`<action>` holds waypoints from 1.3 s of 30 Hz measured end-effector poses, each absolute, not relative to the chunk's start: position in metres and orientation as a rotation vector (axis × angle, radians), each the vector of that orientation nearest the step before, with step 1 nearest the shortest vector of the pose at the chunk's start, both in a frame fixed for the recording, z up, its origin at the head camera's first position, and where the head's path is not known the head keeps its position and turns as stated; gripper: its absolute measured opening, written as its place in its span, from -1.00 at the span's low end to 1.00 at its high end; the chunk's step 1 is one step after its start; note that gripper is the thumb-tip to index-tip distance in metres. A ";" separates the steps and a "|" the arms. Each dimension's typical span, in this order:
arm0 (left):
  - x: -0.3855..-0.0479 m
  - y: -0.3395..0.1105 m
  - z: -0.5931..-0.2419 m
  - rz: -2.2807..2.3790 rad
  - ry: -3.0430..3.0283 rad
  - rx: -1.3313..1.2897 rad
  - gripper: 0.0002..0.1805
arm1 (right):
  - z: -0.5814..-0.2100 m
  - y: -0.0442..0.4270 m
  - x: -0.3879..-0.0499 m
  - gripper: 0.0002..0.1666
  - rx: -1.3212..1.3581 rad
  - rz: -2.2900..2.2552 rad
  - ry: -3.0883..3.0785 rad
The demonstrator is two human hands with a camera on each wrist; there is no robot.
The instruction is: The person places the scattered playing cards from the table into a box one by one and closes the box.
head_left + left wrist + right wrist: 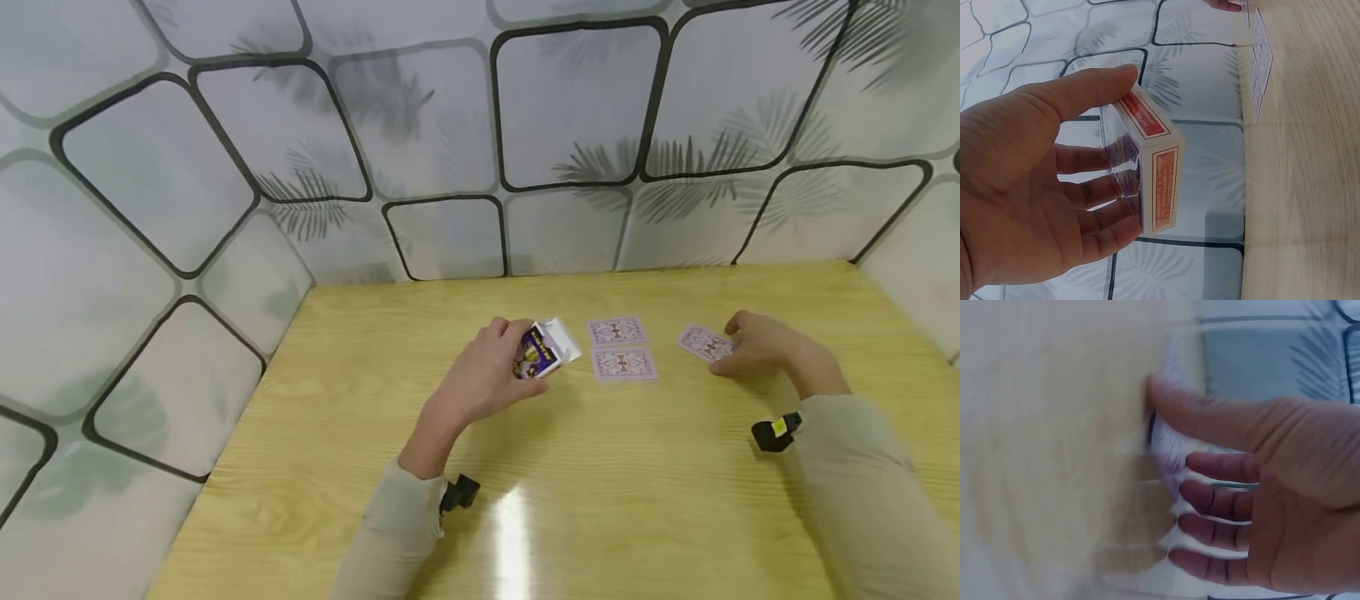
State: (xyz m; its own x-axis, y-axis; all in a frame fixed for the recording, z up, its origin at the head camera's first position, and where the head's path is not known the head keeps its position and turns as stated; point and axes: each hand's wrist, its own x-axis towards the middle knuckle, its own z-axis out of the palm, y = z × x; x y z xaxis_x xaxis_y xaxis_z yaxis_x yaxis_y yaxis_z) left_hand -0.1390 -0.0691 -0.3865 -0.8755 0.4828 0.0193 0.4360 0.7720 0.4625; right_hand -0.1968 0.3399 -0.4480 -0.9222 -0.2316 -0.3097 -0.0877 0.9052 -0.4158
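My left hand (480,379) grips a purple-fronted playing card box (534,355) above the table, thumb on one side and fingers on the other. Its white flap (562,340) stands open toward the right. In the left wrist view, the box (1163,187) shows white sides with red printed panels. Over on the right, my right hand (776,350) holds a playing card (702,342) by its edges between thumb and fingers, patterned back up. The right wrist view is blurred, so whether that card (1169,447) touches the table is hard to tell.
Two more playing cards lie back up between the hands, a farther card (617,331) and a nearer card (625,364). The wooden table (615,483) meets a patterned fabric wall (442,117) at its back and left. Each wrist wears a small black camera.
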 end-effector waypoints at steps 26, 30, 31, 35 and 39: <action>-0.142 -0.064 -0.396 0.649 2.892 0.709 -0.11 | -0.403 0.250 -0.169 -0.71 -0.124 -1.832 2.912; -0.140 -0.062 -0.398 0.641 2.918 0.753 -0.12 | -0.389 0.233 -0.153 -0.73 -0.250 -1.781 2.901; -0.140 -0.061 -0.398 0.644 2.923 0.769 -0.13 | -0.385 0.230 -0.150 -0.73 -0.279 -1.778 2.890; -0.141 -0.057 -0.398 0.671 2.936 0.827 -0.12 | -0.370 0.219 -0.141 -0.76 -0.389 -1.848 2.821; -0.142 -0.054 -0.399 0.652 2.960 0.867 -0.10 | -0.363 0.209 -0.135 -0.78 -0.510 -1.888 2.792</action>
State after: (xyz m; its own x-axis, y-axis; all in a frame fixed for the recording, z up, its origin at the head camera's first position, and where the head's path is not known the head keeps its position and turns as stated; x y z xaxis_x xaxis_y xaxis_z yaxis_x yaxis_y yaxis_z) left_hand -0.1424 -0.0542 -0.3992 -0.8485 0.5144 0.1239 0.5188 0.7629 0.3857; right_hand -0.1352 0.2089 -0.3629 -0.9206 -0.0944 0.3790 -0.3868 0.3538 -0.8516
